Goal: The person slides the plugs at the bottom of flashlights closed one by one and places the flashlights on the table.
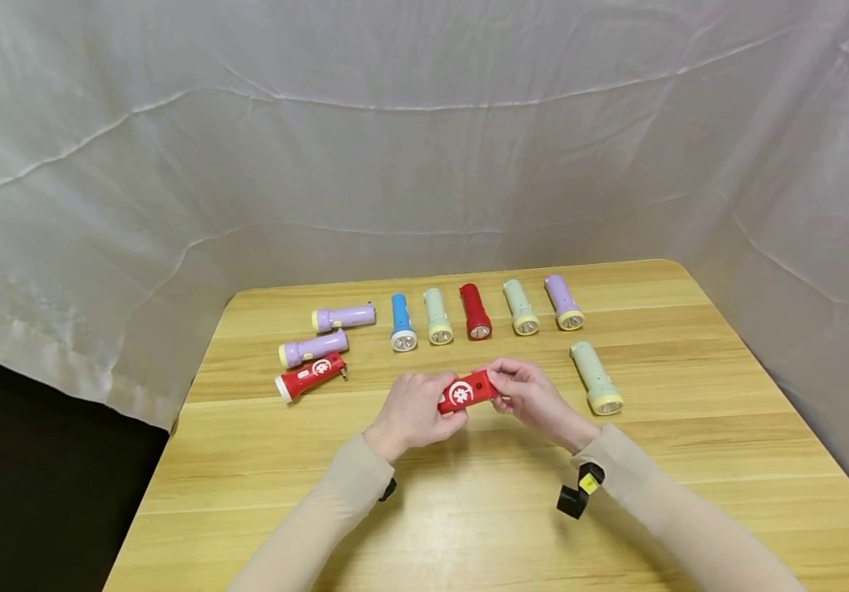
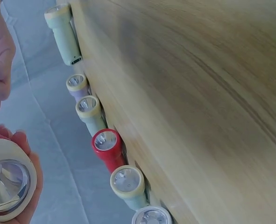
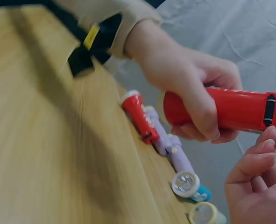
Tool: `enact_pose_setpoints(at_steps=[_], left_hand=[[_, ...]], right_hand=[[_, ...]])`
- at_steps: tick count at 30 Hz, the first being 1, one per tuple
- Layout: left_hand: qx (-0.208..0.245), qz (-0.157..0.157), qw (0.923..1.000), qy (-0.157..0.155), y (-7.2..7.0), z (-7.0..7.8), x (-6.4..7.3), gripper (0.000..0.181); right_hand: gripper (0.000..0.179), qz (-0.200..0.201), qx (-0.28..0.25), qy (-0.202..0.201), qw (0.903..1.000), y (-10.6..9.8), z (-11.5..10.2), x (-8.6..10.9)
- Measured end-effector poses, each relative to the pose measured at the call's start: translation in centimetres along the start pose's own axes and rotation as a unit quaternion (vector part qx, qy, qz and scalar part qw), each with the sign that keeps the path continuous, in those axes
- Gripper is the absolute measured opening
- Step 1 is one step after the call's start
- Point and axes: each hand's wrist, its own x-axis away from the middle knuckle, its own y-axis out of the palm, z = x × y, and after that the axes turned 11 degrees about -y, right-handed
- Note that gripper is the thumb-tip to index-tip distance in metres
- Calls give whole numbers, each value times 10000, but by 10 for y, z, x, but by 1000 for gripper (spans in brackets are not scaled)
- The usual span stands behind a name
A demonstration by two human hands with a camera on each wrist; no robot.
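Observation:
My left hand point(image 1: 415, 413) grips a red flashlight point(image 1: 461, 394) with a white flower emblem, held above the table. In the right wrist view its fingers wrap round the red barrel point(image 3: 243, 109). My right hand point(image 1: 531, 396) pinches the tail end, thumb and fingertips beside a small black piece point(image 3: 270, 110) there. The white-rimmed lens point(image 2: 7, 184) faces the left wrist camera. Closest to the right hand on the table lies a pale green flashlight point(image 1: 593, 376). Left of the left hand lies another red flashlight point(image 1: 312, 376) with a metal clip at its tail.
Along the back lie a blue flashlight point(image 1: 401, 321), a green one point(image 1: 436, 312), a plain red one point(image 1: 475, 311), a second green one point(image 1: 519, 304) and a purple one point(image 1: 563, 300). Two more purple flashlights point(image 1: 346, 316) lie at the left. Grey cloth point(image 1: 424, 181) hangs behind the table.

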Motion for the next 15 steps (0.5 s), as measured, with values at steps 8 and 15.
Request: enact_pose_setpoints(at_steps=[8,15], left_hand=[[56,97,9999,52,-2,-1,0,26],[60,103,9999,114,-1,0,0,25]], right_hand=[[23,-219,-1008,375,9940,-1,2,2],[25,-614,-1684,196,9836,-2,6,2]])
